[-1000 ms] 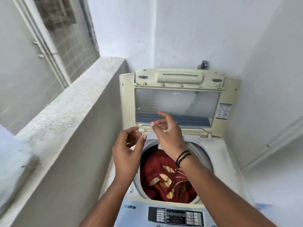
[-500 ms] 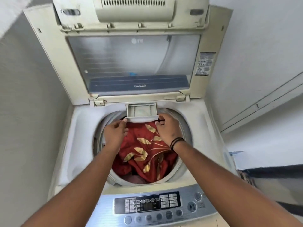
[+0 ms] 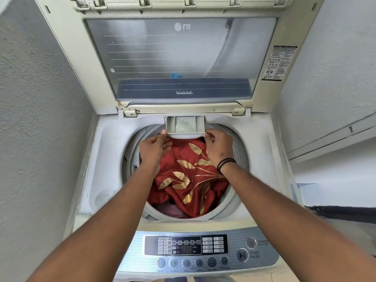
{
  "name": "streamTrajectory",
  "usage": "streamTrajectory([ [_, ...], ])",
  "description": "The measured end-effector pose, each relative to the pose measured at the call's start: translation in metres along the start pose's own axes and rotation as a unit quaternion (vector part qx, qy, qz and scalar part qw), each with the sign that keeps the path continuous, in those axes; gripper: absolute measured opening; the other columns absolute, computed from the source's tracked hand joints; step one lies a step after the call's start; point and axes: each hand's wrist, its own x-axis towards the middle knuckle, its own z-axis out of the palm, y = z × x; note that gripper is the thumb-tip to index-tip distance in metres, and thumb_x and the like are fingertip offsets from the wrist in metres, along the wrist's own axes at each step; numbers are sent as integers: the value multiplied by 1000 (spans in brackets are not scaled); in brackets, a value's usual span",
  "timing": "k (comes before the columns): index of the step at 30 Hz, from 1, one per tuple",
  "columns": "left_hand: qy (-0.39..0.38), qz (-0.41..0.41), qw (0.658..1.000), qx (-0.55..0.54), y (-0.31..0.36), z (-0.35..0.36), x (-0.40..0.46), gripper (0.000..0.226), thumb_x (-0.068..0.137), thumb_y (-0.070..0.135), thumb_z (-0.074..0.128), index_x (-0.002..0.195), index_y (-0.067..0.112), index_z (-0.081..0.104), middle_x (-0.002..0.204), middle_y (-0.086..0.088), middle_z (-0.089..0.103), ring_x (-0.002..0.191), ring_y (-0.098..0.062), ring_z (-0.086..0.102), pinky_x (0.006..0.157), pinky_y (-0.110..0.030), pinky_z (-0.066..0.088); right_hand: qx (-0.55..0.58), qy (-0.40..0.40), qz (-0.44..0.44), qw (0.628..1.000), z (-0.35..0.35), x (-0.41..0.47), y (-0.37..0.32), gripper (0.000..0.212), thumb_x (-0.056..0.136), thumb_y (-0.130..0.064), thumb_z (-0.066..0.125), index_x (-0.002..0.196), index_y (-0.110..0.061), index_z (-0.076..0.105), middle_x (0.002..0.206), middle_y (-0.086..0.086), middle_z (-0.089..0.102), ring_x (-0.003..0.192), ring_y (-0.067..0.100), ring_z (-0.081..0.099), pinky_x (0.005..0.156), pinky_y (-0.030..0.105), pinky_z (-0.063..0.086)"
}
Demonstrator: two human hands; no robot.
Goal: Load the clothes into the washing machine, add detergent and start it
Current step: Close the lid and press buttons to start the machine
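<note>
Standing at a top-loading washing machine (image 3: 262, 159) with its lid (image 3: 179, 58) propped upright at twelve o'clock, leaving the drum free for loading. Already lying in the drum: the clothes (image 3: 189, 176), a red cloth with gold leaf pattern uppermost and something pink beneath at six o'clock of the opening.

Working the detergent drawer (image 3: 184, 125) at twelve o'clock of the drum rim, pulled out over the opening with pale powdery residue showing in its middle compartment. Touching the drawer's front left corner with the left hand (image 3: 153, 147), fingers mostly extended, probably steadying it. Pinching the front right corner with the right hand (image 3: 218, 145), fingers curled at the edge, a dark band (image 3: 225, 164) on the wrist. Holding both corners, judging by this, to slide the drawer evenly without jamming.

No detergent container in view, so hard telling whether fresh powder is in or only old residue.

Waiting at six o'clock: the control panel (image 3: 186, 245), with the power button (image 3: 251, 243) and the start/pause button (image 3: 242, 255) at its right end, untouched.
</note>
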Motion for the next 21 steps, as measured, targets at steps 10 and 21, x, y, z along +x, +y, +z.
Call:
streamTrajectory([
  [10, 25, -8, 997, -75, 4, 12, 12, 43, 94, 26, 70, 117, -10, 66, 95, -18, 72, 89, -25, 73, 83, -29, 61, 9, 10, -24, 1000, 0, 14, -3, 16, 93, -13, 63, 101, -5, 76, 93, 7, 75, 86, 19, 68, 81, 29, 54],
  [21, 70, -26, 989, -129, 15, 28, 27, 33, 86, 25, 80, 95, -6, 70, 83, -16, 73, 77, -24, 74, 71, -26, 59, 55, 40, 19, 998, 3, 34, -11, 10, 91, -17, 69, 88, -8, 71, 77, 2, 71, 70, 17, 67, 70, 33, 57],
])
